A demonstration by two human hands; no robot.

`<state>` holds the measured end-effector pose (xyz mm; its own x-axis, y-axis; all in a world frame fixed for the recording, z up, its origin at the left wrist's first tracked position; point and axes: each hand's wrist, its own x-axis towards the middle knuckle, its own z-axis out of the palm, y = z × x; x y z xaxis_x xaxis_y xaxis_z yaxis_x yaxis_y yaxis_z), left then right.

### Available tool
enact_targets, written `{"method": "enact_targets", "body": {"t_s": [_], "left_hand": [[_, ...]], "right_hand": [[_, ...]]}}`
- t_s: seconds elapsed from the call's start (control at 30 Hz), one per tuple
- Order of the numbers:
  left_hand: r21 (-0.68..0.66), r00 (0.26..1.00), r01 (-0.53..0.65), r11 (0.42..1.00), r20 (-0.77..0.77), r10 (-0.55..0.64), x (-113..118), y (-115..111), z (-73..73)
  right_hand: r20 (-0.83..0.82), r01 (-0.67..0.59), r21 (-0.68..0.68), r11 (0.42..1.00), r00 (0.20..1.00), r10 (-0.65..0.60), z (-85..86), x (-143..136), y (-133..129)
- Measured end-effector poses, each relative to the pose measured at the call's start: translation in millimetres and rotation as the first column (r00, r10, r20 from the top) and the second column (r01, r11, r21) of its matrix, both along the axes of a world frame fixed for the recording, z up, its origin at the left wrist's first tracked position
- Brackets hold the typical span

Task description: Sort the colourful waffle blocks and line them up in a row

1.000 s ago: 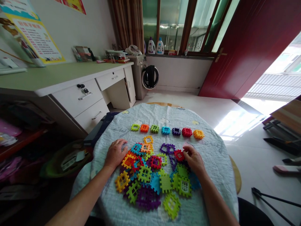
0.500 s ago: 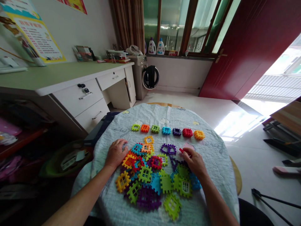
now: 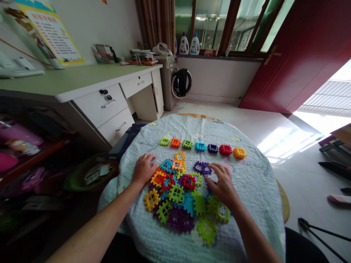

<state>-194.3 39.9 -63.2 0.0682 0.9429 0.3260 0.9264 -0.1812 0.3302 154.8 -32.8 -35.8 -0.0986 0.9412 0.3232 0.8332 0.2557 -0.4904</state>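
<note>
My left hand [image 3: 144, 170] rests at the left edge of a heap of plastic interlocking blocks, fingers curled; a small greyish bit shows at its fingertips, too unclear to name. My right hand [image 3: 223, 184] hovers over the heap's right side, thumb and fingers apart, with nothing visible between them. Just beyond its fingers lies a purple double-frame block [image 3: 202, 168]. Among the heap are a yellow window block [image 3: 151, 199], a red frame block [image 3: 188, 181], a green window block [image 3: 176, 193] and a dark purple block [image 3: 177, 218].
Across the far side of the cloth-covered round table [image 3: 246, 226] runs a row of several small joined blocks, from a lime one [image 3: 165, 141] to a yellow-orange one [image 3: 239, 153]. A desk [image 3: 90, 78] stands left, a washing machine [image 3: 168, 84] behind it.
The red piece in my right hand's fingers is no longer visible, and those fingers have spread beside the purple frames. My left hand stays by the heap. The whole view has shifted slightly.
</note>
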Motion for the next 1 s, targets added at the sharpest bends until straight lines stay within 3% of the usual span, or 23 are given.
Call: {"method": "enact_targets", "body": {"t_s": [0.1, 0.23, 0.37, 0.5, 0.63, 0.73, 1.0], "left_hand": [[0.024, 1.000, -0.001, 1.000, 0.010, 0.001, -0.2, 1.0, -1.8], [0.046, 1.000, 0.005, 0.999, 0.015, -0.005, -0.5, 1.3, -3.2], [0.054, 1.000, 0.011, 0.998, 0.001, -0.011, 0.2, 0.1, -2.3], [0.066, 0.999, 0.032, 0.997, -0.007, -0.031, 0.2, -1.0, -2.5], [0.080, 0.997, 0.076, 0.994, 0.007, -0.076, -1.0, -0.8, -3.7], [0.078, 0.996, 0.087, 0.993, 0.012, -0.088, -1.5, -0.1, -3.5], [0.067, 0.996, 0.084, 0.994, 0.005, -0.085, -2.6, 0.8, -4.1]], "right_hand": [[-0.013, -0.210, -0.125, 0.970, 0.978, 0.210, 7.2, -33.5, -7.2], [0.022, -0.229, -0.215, 0.949, 0.971, 0.239, 7.8, -59.1, -6.9], [0.039, -0.217, -0.194, 0.957, 0.973, 0.228, 8.8, -62.1, -3.0], [-0.011, -0.137, -0.081, 0.987, 0.991, 0.136, 11.3, -33.2, 5.2], [-0.002, 0.122, -0.018, 0.992, 0.992, -0.122, 9.1, 25.4, 15.7], [0.029, 0.215, -0.022, 0.976, 0.976, -0.215, 1.6, 57.4, 18.8], [0.173, 0.250, -0.176, 0.952, 0.960, -0.220, -17.4, 54.9, 21.0]]}}
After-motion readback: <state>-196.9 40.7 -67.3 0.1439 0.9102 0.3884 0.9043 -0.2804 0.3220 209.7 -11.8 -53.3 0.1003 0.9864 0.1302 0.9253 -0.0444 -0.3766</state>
